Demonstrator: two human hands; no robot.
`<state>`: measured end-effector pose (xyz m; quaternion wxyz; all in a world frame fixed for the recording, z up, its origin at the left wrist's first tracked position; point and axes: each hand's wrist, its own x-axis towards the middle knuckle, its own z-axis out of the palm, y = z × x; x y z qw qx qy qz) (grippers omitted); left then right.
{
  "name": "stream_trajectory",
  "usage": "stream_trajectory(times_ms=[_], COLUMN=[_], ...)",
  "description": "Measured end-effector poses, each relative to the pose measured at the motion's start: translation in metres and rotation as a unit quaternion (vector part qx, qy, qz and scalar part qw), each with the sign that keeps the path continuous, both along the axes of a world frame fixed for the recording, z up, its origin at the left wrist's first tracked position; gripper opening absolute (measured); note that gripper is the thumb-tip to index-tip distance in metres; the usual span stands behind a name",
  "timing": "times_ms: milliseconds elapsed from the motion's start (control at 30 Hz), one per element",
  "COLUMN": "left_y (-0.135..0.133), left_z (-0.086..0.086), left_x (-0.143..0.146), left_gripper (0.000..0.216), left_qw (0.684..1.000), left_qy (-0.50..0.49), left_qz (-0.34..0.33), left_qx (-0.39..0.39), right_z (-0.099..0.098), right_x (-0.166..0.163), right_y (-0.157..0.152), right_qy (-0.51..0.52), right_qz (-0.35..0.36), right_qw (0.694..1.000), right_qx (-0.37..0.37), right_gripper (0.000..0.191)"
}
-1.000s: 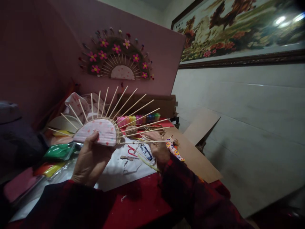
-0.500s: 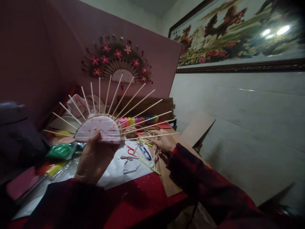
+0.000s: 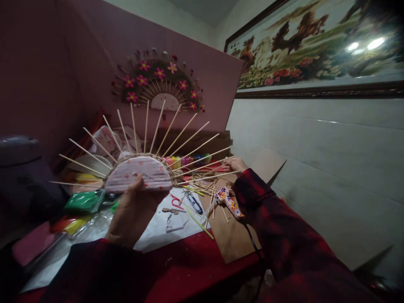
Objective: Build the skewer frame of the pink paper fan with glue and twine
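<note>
My left hand (image 3: 132,210) grips the bottom edge of a pink half-round fan base (image 3: 139,173), thumb on its front face. Several thin wooden skewers (image 3: 176,136) fan out from its woven rim. My right hand (image 3: 234,163) reaches far forward over the table, behind the skewer tips, toward a tangle of twine (image 3: 206,168); its fingers are mostly hidden. A glue gun with a flowered pattern (image 3: 229,201) lies by my right sleeve on brown cardboard (image 3: 233,240).
A finished fan with pink flowers (image 3: 159,82) hangs on the pink board behind. Small snips (image 3: 193,201), loose skewers (image 3: 214,189), white paper (image 3: 164,229), coloured paint pots (image 3: 186,160) and green and yellow packets (image 3: 83,201) crowd the red table. A framed painting (image 3: 315,46) hangs on the right wall.
My right hand has moved from near the snips forward and to the right, past the skewer tips. My left hand has raised and shifted the fan base slightly right.
</note>
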<state>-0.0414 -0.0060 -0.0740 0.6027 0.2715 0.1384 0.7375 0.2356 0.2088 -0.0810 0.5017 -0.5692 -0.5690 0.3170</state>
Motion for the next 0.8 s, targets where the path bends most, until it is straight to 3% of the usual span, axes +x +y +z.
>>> stream_trajectory(times_ms=[167,267,367,467,567,667,733,800], left_y=[0.0,0.001,0.002,0.002,0.003,0.009,0.016,0.024], left_z=[-0.002,-0.002,-0.002,-0.002,-0.006,-0.015,-0.024,-0.032], left_x=[0.0,0.0,0.001,-0.001,-0.003,-0.002,-0.001,0.0], left_gripper=[0.013,0.014,0.013,0.011,0.012,0.012,0.015,0.015], left_qw=[1.0,0.998,0.998,0.999,0.999,0.999,0.999,0.998], left_qy=[0.026,0.049,0.052,0.029,0.025,0.047,0.047,0.039], left_qz=[0.007,0.023,0.029,0.021,0.01,-0.006,0.005,0.025], left_qx=[0.001,0.01,0.017,0.019,0.017,0.003,-0.014,-0.032], right_z=[0.021,0.033,0.03,0.014,-0.004,-0.018,-0.026,-0.032], right_x=[-0.01,-0.022,-0.037,-0.052,-0.066,-0.083,-0.097,-0.112], right_y=[-0.011,-0.037,-0.072,-0.107,-0.136,-0.153,-0.156,-0.155], right_qy=[0.103,0.162,0.169,0.124,-0.056,-0.133,-0.049,0.104], right_qz=[0.008,0.148,0.302,0.407,0.497,0.474,0.44,0.403], right_qw=[0.991,0.968,0.934,0.905,0.866,0.869,0.896,0.907], right_qx=[0.088,0.123,0.09,0.027,-0.02,0.04,0.019,-0.065], right_gripper=[0.024,0.026,0.028,0.023,0.023,0.038,0.042,0.042])
